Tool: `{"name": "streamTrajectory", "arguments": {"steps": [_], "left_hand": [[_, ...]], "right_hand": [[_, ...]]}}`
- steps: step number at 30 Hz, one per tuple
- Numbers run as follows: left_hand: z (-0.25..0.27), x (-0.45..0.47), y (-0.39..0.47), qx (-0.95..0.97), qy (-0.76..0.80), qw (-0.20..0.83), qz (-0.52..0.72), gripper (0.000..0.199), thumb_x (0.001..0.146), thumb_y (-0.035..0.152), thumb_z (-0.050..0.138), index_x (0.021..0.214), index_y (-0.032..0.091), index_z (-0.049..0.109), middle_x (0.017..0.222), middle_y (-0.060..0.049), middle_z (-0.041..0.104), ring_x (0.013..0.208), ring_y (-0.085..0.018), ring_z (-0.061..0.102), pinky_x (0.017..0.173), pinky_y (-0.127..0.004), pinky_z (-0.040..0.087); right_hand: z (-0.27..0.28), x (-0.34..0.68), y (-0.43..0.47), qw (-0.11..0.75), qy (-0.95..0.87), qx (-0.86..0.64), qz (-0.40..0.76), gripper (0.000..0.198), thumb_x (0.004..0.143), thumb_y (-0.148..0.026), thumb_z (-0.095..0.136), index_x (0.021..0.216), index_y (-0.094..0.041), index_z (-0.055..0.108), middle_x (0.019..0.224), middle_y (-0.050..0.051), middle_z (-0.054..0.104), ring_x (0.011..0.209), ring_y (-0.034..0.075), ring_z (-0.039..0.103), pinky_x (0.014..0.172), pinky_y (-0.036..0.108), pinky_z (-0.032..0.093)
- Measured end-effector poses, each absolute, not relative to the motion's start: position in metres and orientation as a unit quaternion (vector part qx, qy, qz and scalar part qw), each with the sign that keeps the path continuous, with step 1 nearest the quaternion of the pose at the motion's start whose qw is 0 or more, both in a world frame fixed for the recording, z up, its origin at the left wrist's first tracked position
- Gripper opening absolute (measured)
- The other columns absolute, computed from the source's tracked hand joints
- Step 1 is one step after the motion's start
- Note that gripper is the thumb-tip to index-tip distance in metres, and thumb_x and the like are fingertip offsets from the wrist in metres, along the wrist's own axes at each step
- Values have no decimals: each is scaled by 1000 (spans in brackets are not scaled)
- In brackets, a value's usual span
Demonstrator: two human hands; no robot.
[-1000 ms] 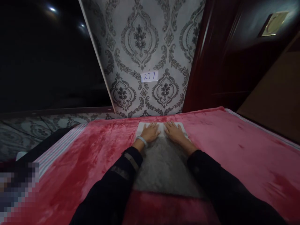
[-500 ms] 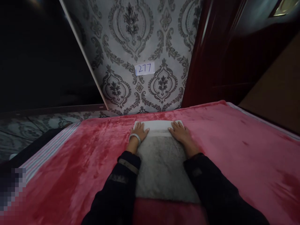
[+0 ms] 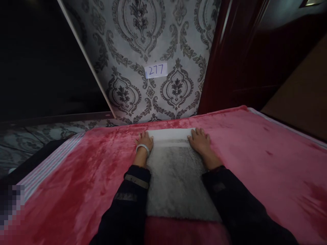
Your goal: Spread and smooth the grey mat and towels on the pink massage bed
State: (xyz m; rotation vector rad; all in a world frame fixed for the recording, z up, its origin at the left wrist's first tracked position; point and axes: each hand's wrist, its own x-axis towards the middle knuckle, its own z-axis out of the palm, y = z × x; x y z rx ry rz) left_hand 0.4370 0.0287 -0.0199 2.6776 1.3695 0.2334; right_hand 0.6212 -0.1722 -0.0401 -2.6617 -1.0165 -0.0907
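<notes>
A grey plush cloth (image 3: 178,183) lies flat on a red fleece blanket (image 3: 102,183). Its far end shows a smooth white band (image 3: 170,134). My left hand (image 3: 144,141), with a bracelet at the wrist, rests at the far left corner of the cloth, fingers spread and palm down. At the far right corner lies my right hand (image 3: 200,140), also palm down with the fingers stretched out. Neither hand grips the cloth; both press on or beside its edges. Dark sleeves cover parts of the cloth's two long sides.
Behind the blanket rises a patterned wall (image 3: 176,51) with a paper label (image 3: 156,70) reading 277. A large dark screen (image 3: 46,61) stands at the left. Dark red wood panelling (image 3: 237,58) is on the right. A striped blanket edge (image 3: 55,163) shows at the left.
My left hand has slid left, off most of the white band to the corner. My right hand has shifted slightly right and outward. The view has tilted a little.
</notes>
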Motion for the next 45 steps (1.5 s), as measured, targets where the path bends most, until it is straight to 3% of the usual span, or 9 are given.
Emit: {"name": "streamTrajectory", "arguments": {"steps": [3, 7, 17, 24, 29, 32, 34, 39, 45], "left_hand": [[-14, 446, 14, 935, 331, 42, 120, 61, 101, 44, 35, 157, 22, 37, 169, -9, 23, 157, -30, 17, 124, -58, 22], [-21, 461, -12, 986, 141, 71, 49, 58, 101, 46, 35, 158, 34, 33, 167, -2, 31, 156, -24, 22, 123, -57, 23], [-22, 452, -1, 949, 311, 43, -13, 69, 101, 56, 24, 161, 22, 29, 169, -8, 21, 157, -28, 16, 126, -53, 12], [-19, 417, 9, 932, 359, 40, -40, 71, 100, 55, 25, 161, 19, 26, 170, -11, 16, 157, -28, 16, 125, -54, 18], [-12, 363, 16, 924, 378, 44, -42, 66, 102, 49, 27, 158, 17, 32, 167, -13, 28, 155, -26, 22, 124, -49, 22], [-1, 342, 2, 913, 404, 44, -43, 67, 101, 48, 29, 157, 12, 33, 165, -19, 30, 154, -31, 27, 122, -55, 26], [3, 335, -22, 925, 378, 29, -11, 68, 101, 50, 31, 158, 14, 32, 165, -19, 31, 153, -33, 27, 121, -57, 26], [-15, 320, -95, 987, 156, 12, 25, 63, 100, 52, 40, 159, 32, 32, 169, -5, 25, 157, -28, 17, 125, -57, 15], [-36, 288, -106, 970, 240, 37, 4, 60, 103, 44, 34, 160, 28, 29, 170, -6, 21, 157, -27, 15, 124, -57, 19]], "right_hand": [[-40, 613, -165, 172, -467, -863, -86, 59, 104, -40, 29, 159, -20, 35, 165, 12, 30, 154, 31, 20, 120, 61, 23], [-46, 603, -156, 128, -562, -817, -2, 56, 105, -41, 28, 159, -28, 36, 164, 6, 33, 153, 25, 26, 120, 54, 27], [-47, 606, -158, 101, -471, -876, 27, 65, 105, -51, 26, 161, -19, 31, 167, 8, 24, 154, 26, 21, 124, 48, 21], [-34, 608, -181, 82, -485, -868, 69, 63, 105, -48, 23, 161, -19, 30, 168, 8, 21, 155, 24, 19, 124, 46, 20], [-40, 609, -245, 94, -472, -875, 50, 62, 104, -49, 23, 161, -25, 30, 168, 7, 23, 154, 28, 22, 121, 55, 26], [-40, 589, -280, 94, -433, -896, 45, 62, 104, -50, 26, 160, -23, 33, 167, 10, 25, 152, 32, 26, 118, 58, 30], [-39, 565, -293, 108, -432, -895, 19, 63, 104, -51, 26, 159, -22, 35, 167, 11, 25, 152, 35, 24, 116, 60, 31], [-47, 499, -310, 127, -546, -828, -24, 59, 105, -52, 27, 160, -30, 33, 166, 4, 29, 153, 31, 25, 119, 57, 28], [-66, 483, -329, 134, -510, -849, -32, 57, 105, -45, 25, 157, -25, 40, 163, 4, 37, 151, 28, 29, 121, 54, 26]]}}
